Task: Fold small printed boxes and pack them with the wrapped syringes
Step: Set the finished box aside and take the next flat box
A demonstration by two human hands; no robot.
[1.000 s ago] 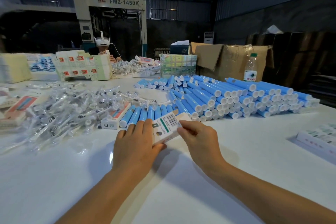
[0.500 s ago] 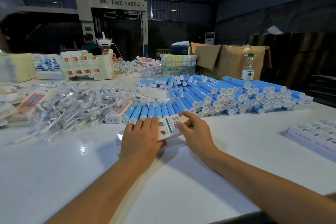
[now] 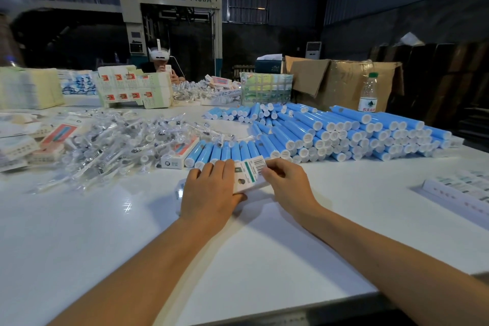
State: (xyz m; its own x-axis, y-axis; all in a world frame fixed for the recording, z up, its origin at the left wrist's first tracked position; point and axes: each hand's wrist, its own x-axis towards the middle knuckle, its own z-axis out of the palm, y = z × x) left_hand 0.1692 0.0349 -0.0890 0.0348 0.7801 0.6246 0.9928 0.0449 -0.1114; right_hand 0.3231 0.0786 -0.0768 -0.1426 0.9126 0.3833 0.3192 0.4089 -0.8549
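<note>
A small white printed box with a green stripe and a barcode lies between my hands on the white table. My left hand covers its left part, fingers laid over the top and thumb under its near edge. My right hand pinches the box's right end with curled fingers. A heap of clear-wrapped syringes spreads to the left. Another folded box with a red panel lies beside that heap.
Blue tubes with white caps are stacked just beyond my hands. Flat box blanks and a cardboard carton stand at the back, with a water bottle. White packs lie at right. A person with a headset sits opposite.
Both hands with the box have shifted slightly away from me, toward the row of blue tubes. The box now lies flatter and lower on the table.
</note>
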